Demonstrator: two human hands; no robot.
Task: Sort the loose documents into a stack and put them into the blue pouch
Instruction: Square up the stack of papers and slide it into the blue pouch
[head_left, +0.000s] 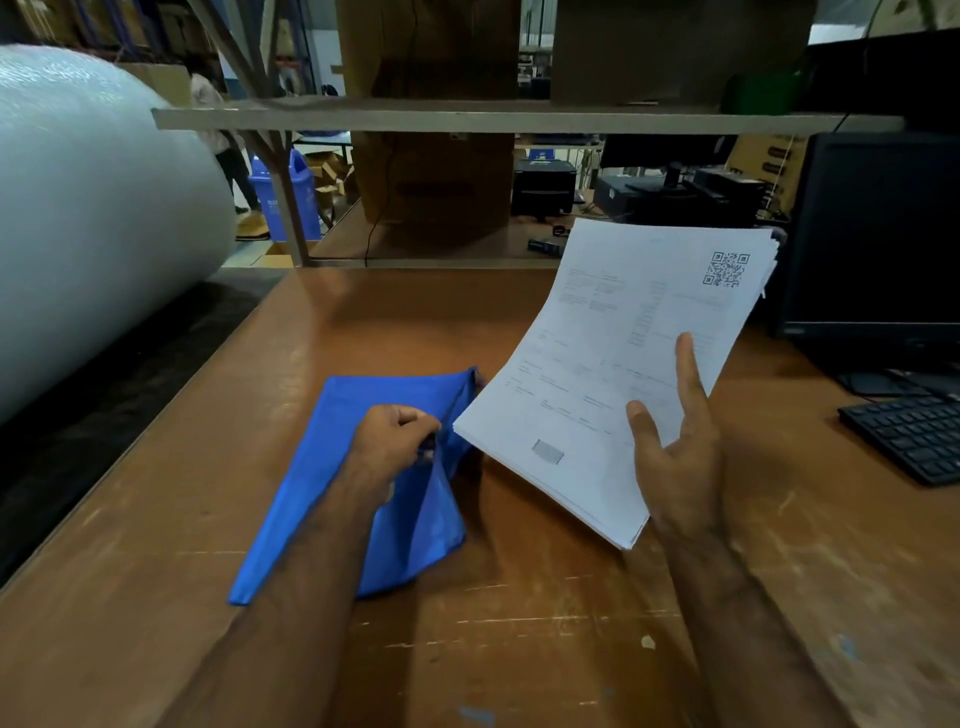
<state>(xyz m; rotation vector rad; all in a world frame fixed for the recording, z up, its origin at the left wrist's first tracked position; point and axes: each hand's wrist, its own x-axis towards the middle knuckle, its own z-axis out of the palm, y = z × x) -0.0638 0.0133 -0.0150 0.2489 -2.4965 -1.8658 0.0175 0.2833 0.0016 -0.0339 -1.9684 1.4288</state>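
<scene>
While the blue pouch (358, 483) lay flat on the brown table (571, 623), I had my left hand (390, 446) on top of it, fingers curled tight and pinching the pouch's upper flap near its right edge, which stood raised off the lower layer. My right hand (675, 457) held the stack of documents (618, 364) clear of the table, thumb and forefinger spread across the top sheet and the other fingers hidden beneath the paper. That stack was squared, tilted up toward the right, with a QR code on its far corner; its near left corner hung just beside the pouch's raised flap. A black monitor (878, 249) and keyboard (914, 431) stood to the right, and a big roll of bubble wrap (93, 208) lay at the left.
</scene>
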